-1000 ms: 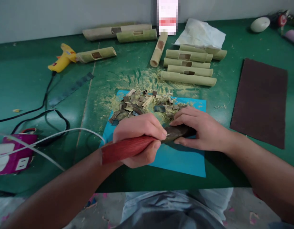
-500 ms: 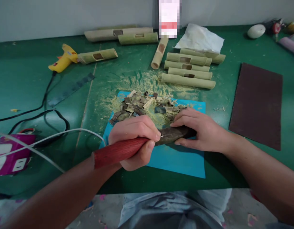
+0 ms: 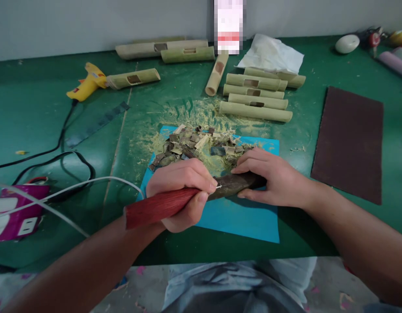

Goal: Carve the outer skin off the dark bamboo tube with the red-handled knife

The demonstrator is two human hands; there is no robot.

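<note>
My left hand (image 3: pixel 179 191) is closed around the red wooden handle of a carving tool (image 3: pixel 158 210), its butt end pointing back toward my left forearm. Most of the blade is hidden by my fingers. Its tip meets a dark brown bamboo tube (image 3: pixel 228 186), where a thin pale sliver or scratch shows. My right hand (image 3: pixel 269 178) grips the right part of this tube, thumb on the near side and fingers on the far side. The tube is held just above or on a blue sheet (image 3: pixel 243 221); I cannot tell which.
Bark chips and shavings (image 3: pixel 187 143) pile up behind my hands. Several cut bamboo tubes (image 3: pixel 256 111) lie farther back, beside a white tissue (image 3: pixel 270 56). A yellow hot glue gun (image 3: pixel 86 82) and a magenta power strip (image 3: pixel 24 217) are left; a dark brown sheet (image 3: pixel 349 145) lies right.
The view has shifted slightly. My left hand and the carving tool have drawn back a little to the left along the tube, and the pale sliver at the tip shows more clearly.
</note>
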